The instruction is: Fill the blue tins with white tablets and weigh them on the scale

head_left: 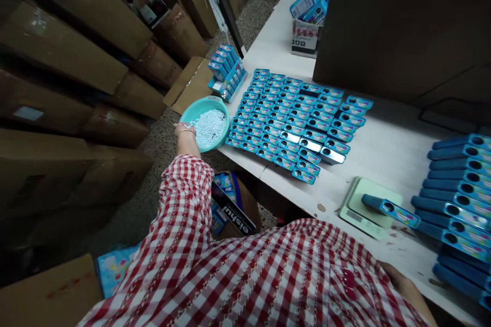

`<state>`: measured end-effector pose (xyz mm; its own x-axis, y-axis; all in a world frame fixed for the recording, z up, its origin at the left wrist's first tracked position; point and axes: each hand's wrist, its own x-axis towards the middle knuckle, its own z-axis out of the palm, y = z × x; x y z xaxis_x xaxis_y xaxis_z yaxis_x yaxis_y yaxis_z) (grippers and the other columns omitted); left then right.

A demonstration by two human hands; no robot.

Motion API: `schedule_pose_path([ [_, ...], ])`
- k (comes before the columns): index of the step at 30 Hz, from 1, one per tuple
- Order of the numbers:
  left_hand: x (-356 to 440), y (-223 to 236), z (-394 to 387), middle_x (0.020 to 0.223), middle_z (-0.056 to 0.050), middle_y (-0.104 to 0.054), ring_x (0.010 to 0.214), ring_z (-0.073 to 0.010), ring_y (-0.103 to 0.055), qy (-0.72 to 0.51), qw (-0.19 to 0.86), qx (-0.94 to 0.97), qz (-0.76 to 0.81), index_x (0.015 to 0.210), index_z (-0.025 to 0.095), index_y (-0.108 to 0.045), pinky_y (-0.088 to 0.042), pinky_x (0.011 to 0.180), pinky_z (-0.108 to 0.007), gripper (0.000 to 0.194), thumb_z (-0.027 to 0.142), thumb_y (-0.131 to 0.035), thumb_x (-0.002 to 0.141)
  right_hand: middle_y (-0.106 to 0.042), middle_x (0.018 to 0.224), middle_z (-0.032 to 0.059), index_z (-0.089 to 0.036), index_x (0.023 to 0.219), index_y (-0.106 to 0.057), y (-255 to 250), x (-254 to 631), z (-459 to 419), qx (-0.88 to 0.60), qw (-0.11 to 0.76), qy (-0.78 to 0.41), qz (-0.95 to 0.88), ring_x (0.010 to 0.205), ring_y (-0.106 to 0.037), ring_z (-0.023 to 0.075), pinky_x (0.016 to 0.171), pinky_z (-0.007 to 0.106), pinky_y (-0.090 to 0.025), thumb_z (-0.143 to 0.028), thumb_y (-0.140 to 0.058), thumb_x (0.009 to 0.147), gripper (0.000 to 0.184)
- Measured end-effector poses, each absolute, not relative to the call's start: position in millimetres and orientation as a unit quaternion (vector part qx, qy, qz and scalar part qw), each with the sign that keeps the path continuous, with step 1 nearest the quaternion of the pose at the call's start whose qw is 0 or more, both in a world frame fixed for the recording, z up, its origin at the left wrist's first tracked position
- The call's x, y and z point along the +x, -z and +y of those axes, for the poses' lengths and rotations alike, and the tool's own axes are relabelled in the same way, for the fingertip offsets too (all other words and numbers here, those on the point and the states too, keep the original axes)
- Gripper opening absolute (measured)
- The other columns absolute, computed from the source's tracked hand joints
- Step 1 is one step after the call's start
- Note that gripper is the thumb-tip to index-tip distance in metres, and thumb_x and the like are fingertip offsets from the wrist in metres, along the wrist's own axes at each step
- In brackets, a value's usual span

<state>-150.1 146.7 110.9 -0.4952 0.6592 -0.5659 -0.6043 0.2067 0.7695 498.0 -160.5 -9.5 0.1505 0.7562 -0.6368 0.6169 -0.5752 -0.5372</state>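
Observation:
At the left end of the table, my left hand (185,130) grips the near-left rim of a turquoise plastic bowl (186,111). Small white pellets (210,127) fill much of the bowl, and some lie against my fingers. The bowl is tilted and mostly beyond the table's edge. My right hand (395,275) is low at the right, partly covered by my checked shirt, its fingers hidden. The nearest thing to it is a pale green kitchen scale (355,199), with a blue container (399,213) with a round hole lying across it.
Rows of blue containers (284,117) stand on the white table (268,176). More containers (460,184) are stacked at the right. Blue packs (226,69) sit at the far left corner. A white box (305,38) holds packaging. Cardboard cartons (61,56) line the left side.

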Motion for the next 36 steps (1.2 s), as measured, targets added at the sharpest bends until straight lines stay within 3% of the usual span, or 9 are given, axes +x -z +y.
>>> schedule_pose_path([
  [3,-154.4,-110.7,143.5,0.041,0.008,-0.023,0.039,-0.0037,-0.032,-0.724,0.362,-0.028,0.586,0.055,0.017,-0.024,-0.03,0.045,-0.011,0.045,0.026,-0.008,0.096,-0.066,0.09,0.0188,-0.052,0.068,-0.061,18.3,507.0,-159.6,-0.751,0.057,-0.479,-0.451,0.085,-0.064,0.0279,0.071,0.038,-0.044,-0.056,-0.055,0.046,0.023],
  [6,-145.2,-112.4,135.1,0.044,0.008,-0.029,0.04,-0.0025,-0.036,-0.758,0.319,-0.052,0.566,0.056,0.017,-0.027,-0.033,0.045,-0.008,0.039,0.017,-0.017,0.094,-0.066,0.088,0.019,-0.05,0.063,-0.061,20.7,508.5,-152.6,-0.734,0.061,-0.504,-0.452,0.084,-0.064,0.0315,0.072,0.041,-0.045,-0.052,-0.058,0.042,0.021],
  [8,-120.1,-111.9,122.9,0.049,0.007,-0.038,0.043,-0.0015,-0.041,-0.763,0.361,-0.049,0.534,0.058,0.017,-0.035,-0.035,0.046,-0.008,0.036,0.015,-0.023,0.092,-0.066,0.089,0.0186,-0.047,0.064,-0.063,6.2,498.8,-143.6,-0.718,0.08,-0.509,-0.468,0.084,-0.064,0.0326,0.074,0.042,-0.047,-0.052,-0.058,0.048,0.018],
  [12,-13.0,-97.0,75.3,0.063,0.0,-0.053,0.051,-0.002,-0.05,-0.716,0.58,-0.022,0.388,0.072,0.016,-0.051,-0.04,0.046,-0.008,0.025,0.02,-0.035,0.089,-0.066,0.091,0.0147,-0.035,0.079,-0.066,-51.5,454.2,-111.1,-0.639,0.15,-0.492,-0.572,0.088,-0.063,0.0274,0.081,0.042,-0.049,-0.048,-0.046,0.075,0.024],
  [16,127.5,-66.4,4.9,0.071,-0.003,-0.059,0.059,-0.0056,-0.058,-0.535,0.733,-0.119,0.403,0.072,0.015,-0.056,-0.048,0.054,-0.013,0.024,0.015,-0.036,0.086,-0.065,0.092,0.009,-0.023,0.094,-0.062,-80.8,402.7,-65.7,-0.512,0.222,-0.409,-0.722,0.09,-0.06,0.0191,0.082,0.036,-0.049,-0.033,-0.037,0.088,0.028],
  [19,209.6,-41.2,-41.3,0.078,-0.006,-0.063,0.074,-0.012,-0.064,-0.404,0.784,-0.176,0.438,0.075,0.014,-0.059,-0.052,0.065,-0.022,0.022,0.013,-0.038,0.083,-0.058,0.109,0.0102,-0.019,0.104,-0.056,-75.4,374.1,-52.7,-0.408,0.144,-0.339,-0.835,0.103,-0.051,0.0198,0.088,0.037,-0.044,-0.025,-0.039,0.089,0.023],
  [24,262.1,-14.7,-81.3,0.085,-0.007,-0.065,0.081,-0.0138,-0.064,-0.34,0.812,-0.205,0.428,0.096,0.012,-0.061,-0.05,0.075,-0.024,0.024,0.021,-0.041,0.085,-0.055,0.104,0.0142,-0.009,0.104,-0.053,-52.7,379.2,-73.3,-0.388,0.0,-0.249,-0.888,0.099,-0.048,0.0235,0.086,0.04,-0.043,-0.008,-0.037,0.085,0.024],
  [29,285.4,-7.6,-104.9,0.081,-0.008,-0.066,0.077,-0.0153,-0.065,-0.298,0.822,-0.2,0.443,0.094,0.012,-0.062,-0.049,0.073,-0.026,0.025,0.026,-0.043,0.086,-0.055,0.099,0.0116,-0.011,0.094,-0.056,-42.5,422.1,-97.4,-0.352,-0.022,-0.231,-0.907,0.094,-0.048,0.0228,0.076,0.035,-0.043,-0.01,-0.037,0.086,0.02],
  [36,323.4,-8.0,-121.5,0.061,-0.003,-0.062,0.055,-0.009,-0.059,-0.297,0.812,-0.22,0.452,0.071,0.01,-0.061,-0.047,0.06,-0.02,0.026,0.014,-0.039,0.086,-0.057,0.094,0.0081,-0.013,0.088,-0.058,-32.9,452.7,-111.3,-0.334,-0.045,-0.266,-0.903,0.086,-0.051,0.0198,0.064,0.029,-0.044,-0.01,-0.042,0.085,0.016],
])
